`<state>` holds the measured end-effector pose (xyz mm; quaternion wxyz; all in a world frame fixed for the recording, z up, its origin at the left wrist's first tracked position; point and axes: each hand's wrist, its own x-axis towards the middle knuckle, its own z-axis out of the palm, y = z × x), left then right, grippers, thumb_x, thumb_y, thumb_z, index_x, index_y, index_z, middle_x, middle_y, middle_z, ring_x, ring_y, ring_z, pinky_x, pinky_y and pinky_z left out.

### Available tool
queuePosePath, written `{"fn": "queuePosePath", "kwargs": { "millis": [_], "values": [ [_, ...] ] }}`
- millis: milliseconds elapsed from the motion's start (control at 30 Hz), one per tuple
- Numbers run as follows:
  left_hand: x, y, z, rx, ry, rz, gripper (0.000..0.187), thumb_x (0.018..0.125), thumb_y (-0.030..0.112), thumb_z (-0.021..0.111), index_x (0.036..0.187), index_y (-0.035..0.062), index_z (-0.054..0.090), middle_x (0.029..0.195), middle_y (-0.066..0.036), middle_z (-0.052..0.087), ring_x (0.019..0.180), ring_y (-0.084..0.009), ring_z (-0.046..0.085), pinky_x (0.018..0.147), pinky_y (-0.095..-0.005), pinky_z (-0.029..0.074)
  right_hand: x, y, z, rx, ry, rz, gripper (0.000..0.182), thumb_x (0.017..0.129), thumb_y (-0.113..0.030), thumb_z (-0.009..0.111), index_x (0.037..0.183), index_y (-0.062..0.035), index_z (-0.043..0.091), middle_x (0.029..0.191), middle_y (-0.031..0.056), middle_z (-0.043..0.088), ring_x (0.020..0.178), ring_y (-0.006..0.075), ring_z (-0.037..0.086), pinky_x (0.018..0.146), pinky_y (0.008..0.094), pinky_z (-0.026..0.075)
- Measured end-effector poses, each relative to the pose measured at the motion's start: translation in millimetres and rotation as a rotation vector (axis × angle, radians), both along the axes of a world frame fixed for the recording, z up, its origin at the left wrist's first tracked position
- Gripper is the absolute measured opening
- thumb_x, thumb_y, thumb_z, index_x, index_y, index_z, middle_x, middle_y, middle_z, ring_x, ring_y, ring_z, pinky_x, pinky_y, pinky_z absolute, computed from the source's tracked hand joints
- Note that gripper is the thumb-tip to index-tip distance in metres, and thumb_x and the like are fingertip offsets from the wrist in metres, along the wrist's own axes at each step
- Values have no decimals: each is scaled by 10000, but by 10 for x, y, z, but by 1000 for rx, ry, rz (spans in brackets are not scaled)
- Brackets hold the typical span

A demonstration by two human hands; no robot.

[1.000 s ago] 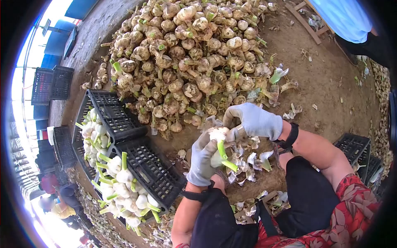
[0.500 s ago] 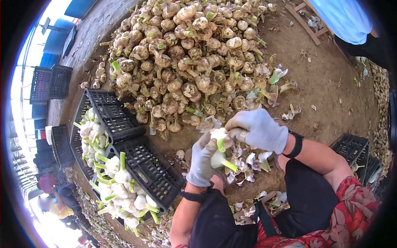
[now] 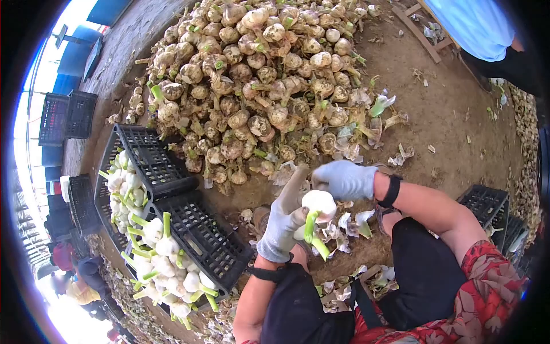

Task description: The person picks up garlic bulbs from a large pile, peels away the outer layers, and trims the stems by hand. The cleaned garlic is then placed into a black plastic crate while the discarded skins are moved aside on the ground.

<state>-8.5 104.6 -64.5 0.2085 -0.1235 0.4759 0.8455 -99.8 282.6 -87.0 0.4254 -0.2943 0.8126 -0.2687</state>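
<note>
My left hand (image 3: pixel 282 223), in a grey glove, grips a white garlic bulb (image 3: pixel 318 202) with a green stem that hangs down below it. My right hand (image 3: pixel 345 179), also gloved in grey, sits at the top of the same bulb, its fingers curled against it. Both hands are over my lap, above a scatter of white peelings (image 3: pixel 348 225) on the dirt. A big heap of unpeeled, dirty garlic (image 3: pixel 258 86) lies just beyond my hands.
A black plastic crate (image 3: pixel 172 223) at the left holds several clean white bulbs. More black crates (image 3: pixel 69 114) stand at the far left, another crate (image 3: pixel 490 206) by my right knee. A person in a light blue top (image 3: pixel 475 26) is at the upper right.
The bulb has turned so that its clean white side now faces up. My right hand has shifted up and back from gripping its top, and my left forefinger is now stretched out.
</note>
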Motion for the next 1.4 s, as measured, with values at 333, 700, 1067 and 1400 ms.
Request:
{"fn": "queuePosePath", "kwargs": {
  "millis": [333,700,1067,1400],
  "values": [
    [-80,-4,107,-486,3,53,421,931,236,605,1238,-51,572,1091,-84,650,968,-120,589,829,-262,477,103,71,200,-781,-59,-439,465,830,-133,712,1268,-69,573,1137,92,631,1012,228,620,871,307,514],
    [76,30,-95,-664,-61,-314,605,839,117,639,1401,19,439,870,-111,671,790,-167,654,703,-283,512,2,167,280,-884,-712,-1038,568,941,-505,527,1201,-4,590,941,74,678,736,121,635,526,262,481],
    [-180,-421,25,358,-337,401,358,945,303,589,1181,44,519,997,-122,640,747,-179,646,630,-291,576,106,49,-126,-395,-232,-895,336,910,-204,575,1169,6,616,933,87,690,813,153,650,708,293,517],
    [-497,-2555,1324,0,243,1203,352,944,242,492,1189,-7,529,1048,-165,647,987,-304,628,858,-409,541,668,73,-521,-100,427,-255,337,765,-285,668,1001,-45,653,1013,191,627,912,381,606,795,454,496]
  ]
}}
